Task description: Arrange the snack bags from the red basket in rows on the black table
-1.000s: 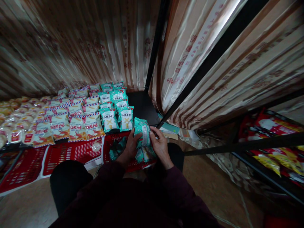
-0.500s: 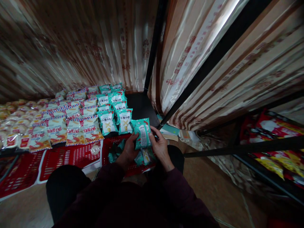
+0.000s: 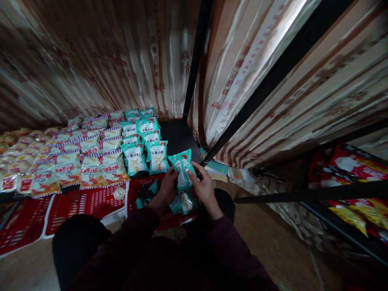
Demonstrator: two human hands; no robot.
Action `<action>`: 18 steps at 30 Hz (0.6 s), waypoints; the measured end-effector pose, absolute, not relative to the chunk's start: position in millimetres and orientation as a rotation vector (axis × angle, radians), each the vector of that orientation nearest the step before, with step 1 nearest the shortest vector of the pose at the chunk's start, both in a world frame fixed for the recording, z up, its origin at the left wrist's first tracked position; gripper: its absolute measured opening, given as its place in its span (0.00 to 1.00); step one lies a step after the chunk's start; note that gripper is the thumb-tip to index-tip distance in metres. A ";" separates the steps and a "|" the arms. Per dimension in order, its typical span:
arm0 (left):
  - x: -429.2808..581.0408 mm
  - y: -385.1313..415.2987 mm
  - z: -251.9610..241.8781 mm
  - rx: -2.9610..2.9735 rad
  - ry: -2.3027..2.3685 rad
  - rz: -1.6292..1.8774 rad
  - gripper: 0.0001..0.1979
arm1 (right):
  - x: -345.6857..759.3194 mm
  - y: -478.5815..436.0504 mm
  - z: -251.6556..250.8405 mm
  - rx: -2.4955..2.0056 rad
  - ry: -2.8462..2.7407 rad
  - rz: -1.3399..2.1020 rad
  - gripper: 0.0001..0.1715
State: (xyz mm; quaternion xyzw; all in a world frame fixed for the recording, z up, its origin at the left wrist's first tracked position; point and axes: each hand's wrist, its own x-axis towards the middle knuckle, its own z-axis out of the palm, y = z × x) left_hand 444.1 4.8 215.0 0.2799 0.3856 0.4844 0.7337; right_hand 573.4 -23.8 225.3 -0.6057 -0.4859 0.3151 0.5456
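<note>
A teal snack bag [image 3: 182, 171] is held up between my two hands, its seamed, printed side facing me. My left hand [image 3: 166, 188] grips its left edge with thumb and fingers. On the opposite side, my right hand [image 3: 204, 188] is closed on the bag, thumb in front and fingers behind. Below them, several more teal bags [image 3: 185, 201] lie in a red basket [image 3: 169, 221]. Matching teal bags [image 3: 158, 157] stand in rows on the black shelf [image 3: 178, 135], just left of the held one.
Striped-edge snack bags [image 3: 113, 167] and round wrapped packs [image 3: 18, 165] fill the shelf leftward. Another red basket [image 3: 85, 208] sits below. Black metal posts [image 3: 242, 117] cross in front of the pleated curtain [image 3: 136, 52]. Red and yellow packages [image 3: 348, 202] lie on a rack at right.
The held teal bag has tilted slightly in my hands. My left fingers have shifted a little along its edge. The view has moved slightly; the shelved bags stay in their rows.
</note>
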 end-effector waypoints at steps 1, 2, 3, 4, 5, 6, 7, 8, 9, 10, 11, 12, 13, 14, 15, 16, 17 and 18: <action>446.5 6.4 216.4 0.587 0.843 1.049 0.09 | 574.6 -22.6 223.9 -1.439 -1.160 0.728 0.24; 448.4 8.1 217.4 0.575 0.841 1.029 0.09 | 575.7 -21.6 222.7 -1.441 -1.167 0.707 0.23; 450.0 9.7 217.6 0.575 0.840 1.011 0.09 | 576.7 -20.6 222.0 -1.444 -1.177 0.683 0.23; 451.6 11.2 217.3 0.568 0.841 0.997 0.09 | 577.5 -19.6 221.7 -1.447 -1.190 0.658 0.22; 453.2 12.7 216.4 0.550 0.837 0.988 0.10 | 578.3 -18.7 221.9 -1.450 -1.204 0.634 0.21; 454.9 14.0 215.2 0.516 0.823 0.982 0.13 | 578.8 -17.8 222.6 -1.452 -1.219 0.613 0.20; 456.8 15.0 213.9 0.478 0.801 0.980 0.15 | 579.3 -16.9 223.6 -1.453 -1.235 0.596 0.20; 458.8 15.8 212.7 0.441 0.772 0.975 0.18 | 579.7 -16.0 224.7 -1.455 -1.249 0.584 0.19; 460.6 16.3 211.6 0.410 0.743 0.970 0.21 | 580.1 -15.1 226.0 -1.459 -1.260 0.574 0.19; 462.4 16.6 210.8 0.391 0.721 0.967 0.21 | 580.5 -14.1 227.2 -1.462 -1.272 0.567 0.19; 463.9 16.8 210.2 0.384 0.711 0.966 0.22 | 580.9 -13.2 228.2 -1.465 -1.289 0.560 0.18; 465.1 16.9 209.8 0.377 0.710 0.966 0.21 | 581.4 -12.3 229.1 -1.465 -1.309 0.548 0.18; 466.1 17.1 209.5 0.368 0.708 0.969 0.21 | 582.0 -11.4 229.7 -1.464 -1.332 0.532 0.18; 466.9 17.6 209.1 0.360 0.701 0.975 0.20 | 582.7 -10.6 230.2 -1.463 -1.359 0.511 0.18; 467.6 18.3 208.6 0.350 0.692 0.982 0.20 | 583.4 -9.8 230.6 -1.461 -1.392 0.484 0.18; 468.3 19.3 207.8 0.342 0.681 0.988 0.20 | 584.0 -9.1 230.8 -1.461 -1.429 0.447 0.18; 468.9 20.5 206.5 0.337 0.675 0.994 0.19 | 584.7 -8.4 231.0 -1.465 -1.466 0.400 0.18; 469.5 22.0 204.9 0.334 0.675 0.998 0.19 | 585.2 -7.8 231.1 -1.469 -1.504 0.345 0.17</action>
